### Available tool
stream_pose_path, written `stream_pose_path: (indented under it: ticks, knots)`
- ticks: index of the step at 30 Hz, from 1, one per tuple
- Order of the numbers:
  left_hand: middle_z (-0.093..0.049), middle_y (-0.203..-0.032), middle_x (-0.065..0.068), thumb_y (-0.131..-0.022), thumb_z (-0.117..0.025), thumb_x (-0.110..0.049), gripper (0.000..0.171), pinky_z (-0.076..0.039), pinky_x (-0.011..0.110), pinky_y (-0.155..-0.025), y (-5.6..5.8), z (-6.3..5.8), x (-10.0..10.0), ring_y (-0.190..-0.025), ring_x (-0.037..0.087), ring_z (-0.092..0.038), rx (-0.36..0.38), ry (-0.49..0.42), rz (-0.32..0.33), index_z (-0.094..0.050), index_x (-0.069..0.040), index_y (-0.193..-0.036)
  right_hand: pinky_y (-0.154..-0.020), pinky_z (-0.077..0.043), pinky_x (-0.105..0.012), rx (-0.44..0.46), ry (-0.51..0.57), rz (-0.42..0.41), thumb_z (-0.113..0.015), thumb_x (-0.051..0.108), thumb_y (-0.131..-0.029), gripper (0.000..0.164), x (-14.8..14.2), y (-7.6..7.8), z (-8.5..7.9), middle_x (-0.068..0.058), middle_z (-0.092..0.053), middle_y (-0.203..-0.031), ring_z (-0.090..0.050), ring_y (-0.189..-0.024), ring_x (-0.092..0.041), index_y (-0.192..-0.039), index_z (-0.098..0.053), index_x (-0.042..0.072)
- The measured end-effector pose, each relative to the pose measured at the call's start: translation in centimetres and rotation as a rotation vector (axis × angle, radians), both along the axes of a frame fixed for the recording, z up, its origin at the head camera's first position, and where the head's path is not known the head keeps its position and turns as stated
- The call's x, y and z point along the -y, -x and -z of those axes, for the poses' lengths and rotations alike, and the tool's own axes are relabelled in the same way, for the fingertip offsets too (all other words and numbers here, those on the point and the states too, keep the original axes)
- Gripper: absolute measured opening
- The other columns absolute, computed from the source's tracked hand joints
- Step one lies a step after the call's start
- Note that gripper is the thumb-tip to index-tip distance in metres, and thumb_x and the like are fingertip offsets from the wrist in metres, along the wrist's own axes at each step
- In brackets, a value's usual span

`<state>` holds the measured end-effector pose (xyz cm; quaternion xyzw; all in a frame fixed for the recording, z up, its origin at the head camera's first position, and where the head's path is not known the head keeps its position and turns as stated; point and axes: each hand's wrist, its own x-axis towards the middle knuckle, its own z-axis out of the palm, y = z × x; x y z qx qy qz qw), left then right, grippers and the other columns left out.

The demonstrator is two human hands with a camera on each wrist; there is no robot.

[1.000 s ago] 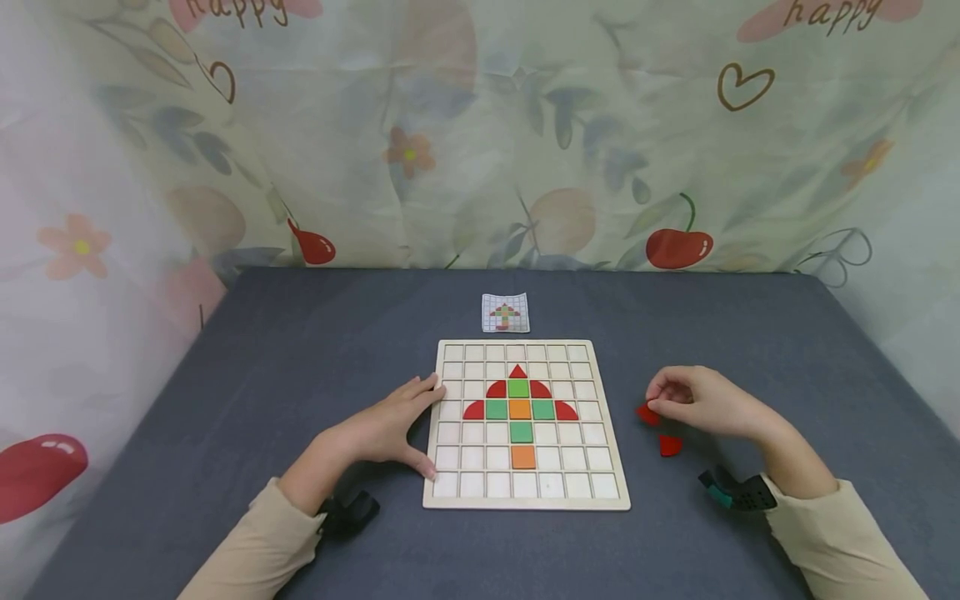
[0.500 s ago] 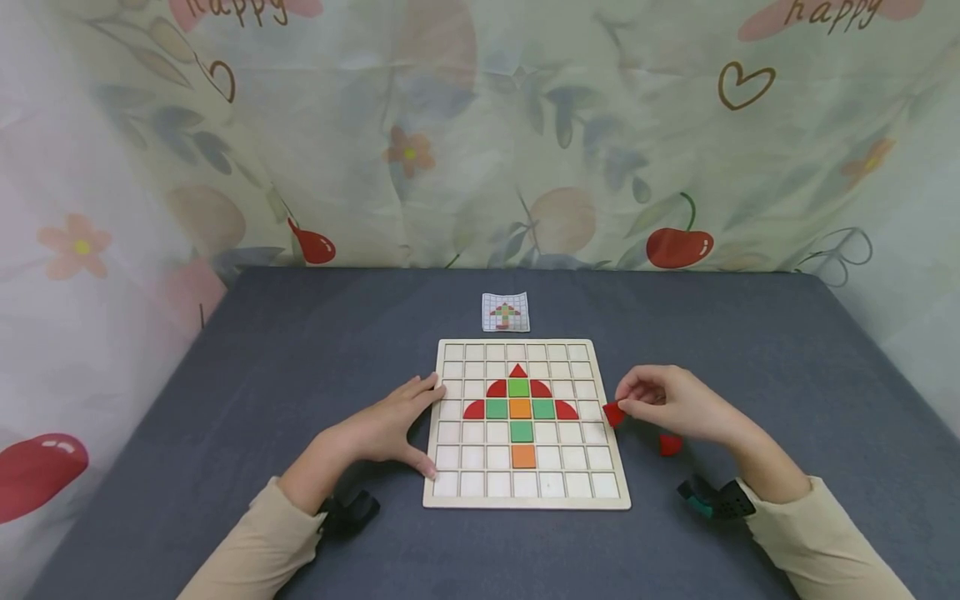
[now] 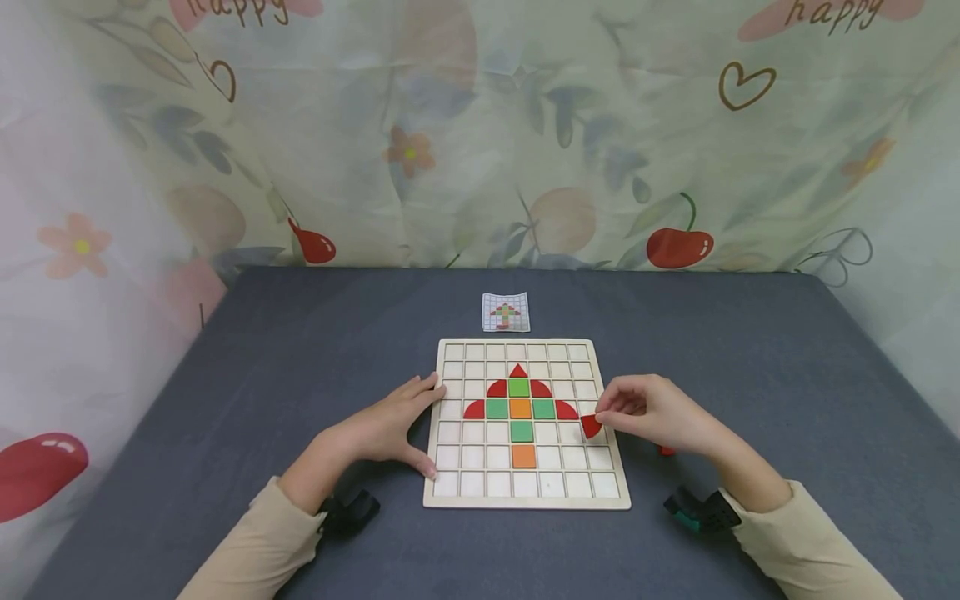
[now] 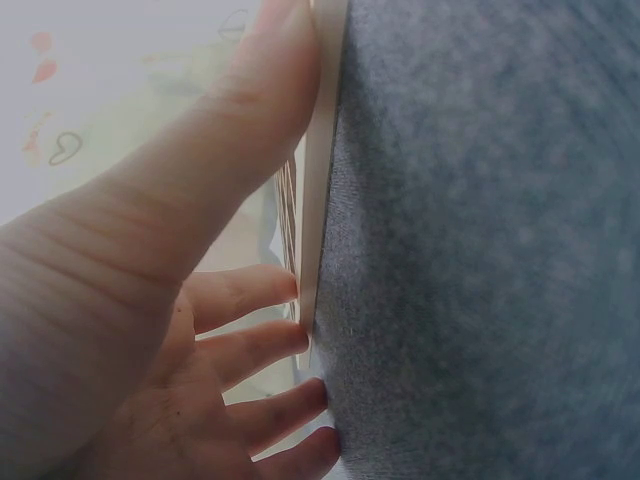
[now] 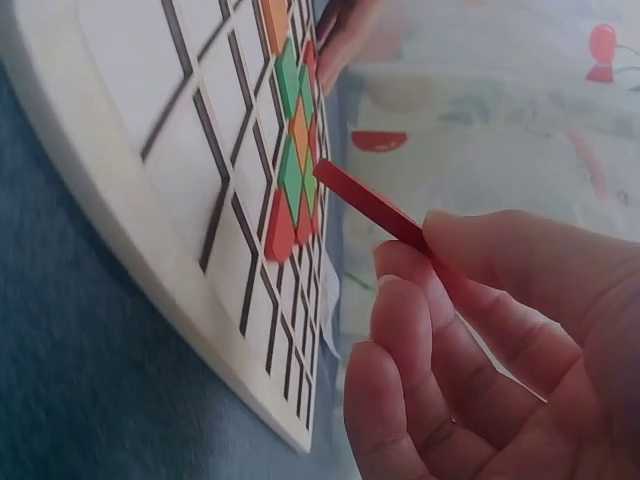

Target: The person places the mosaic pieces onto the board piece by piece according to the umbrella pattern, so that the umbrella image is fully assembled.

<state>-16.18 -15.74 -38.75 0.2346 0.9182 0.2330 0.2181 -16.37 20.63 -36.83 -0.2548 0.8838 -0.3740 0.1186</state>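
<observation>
My right hand (image 3: 663,417) pinches a red quarter-round tile (image 3: 590,426) between thumb and fingertips, over the right columns of a wooden grid board (image 3: 527,503). The right wrist view shows that tile edge-on, tilted and raised above the board. My left hand (image 3: 384,427) rests along the board's left edge, thumb near the lower corner and fingers spread further up. On the board, green, orange and red tiles form a tree-like figure: a red triangle (image 3: 517,372) on top, red curved tiles at the sides, and an orange square (image 3: 523,457) lowest.
Another red tile (image 3: 667,451) lies on the dark tablecloth, mostly hidden behind the right hand. Beyond the board's far edge lies a small pattern card (image 3: 506,313) printed with a similar figure. A patterned curtain (image 3: 480,167) hangs behind the table.
My right hand has lifted the red tile from the cloth and carried it left over the board's right side. The left hand has stayed in place.
</observation>
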Motion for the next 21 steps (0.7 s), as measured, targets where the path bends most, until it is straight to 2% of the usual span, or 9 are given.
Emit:
stream_pose_path:
  ticks: [10,18,21]
  knots:
    - [-0.012,-0.158,0.014,-0.063,-0.083,-0.043,0.11,-0.022,0.053,-0.113,-0.1,-0.1,-0.2,-0.145,0.037,-0.007,0.008,0.01,-0.011,-0.024,-0.005,-0.148,-0.063,-0.05,-0.02,0.051,0.057,-0.047,-0.068,0.016,-0.085,0.006,1.3,-0.4,0.4,-0.008,-0.068,-0.079,-0.059,-0.067,-0.003,-0.085,-0.065,0.011]
    - [-0.012,-0.158,0.014,-0.063,-0.084,-0.042,0.11,-0.023,0.053,-0.113,0.0,0.0,-0.2,-0.145,0.038,-0.008,0.006,0.008,-0.014,-0.024,-0.005,-0.148,-0.063,-0.05,-0.02,0.04,0.086,-0.065,-0.069,0.017,-0.085,0.007,2.0,-0.7,0.5,-0.002,-0.068,-0.077,-0.058,-0.066,-0.001,-0.083,-0.065,0.011]
    - [-0.012,-0.158,0.013,-0.063,-0.084,-0.042,0.11,-0.023,0.053,-0.113,-0.1,0.0,-0.2,-0.145,0.037,-0.008,0.008,0.008,-0.016,-0.024,-0.005,-0.148,-0.063,-0.05,-0.02,0.051,0.1,-0.076,-0.069,0.017,-0.085,0.009,2.4,-0.8,0.5,-0.004,-0.068,-0.077,-0.058,-0.067,-0.001,-0.083,-0.065,0.009]
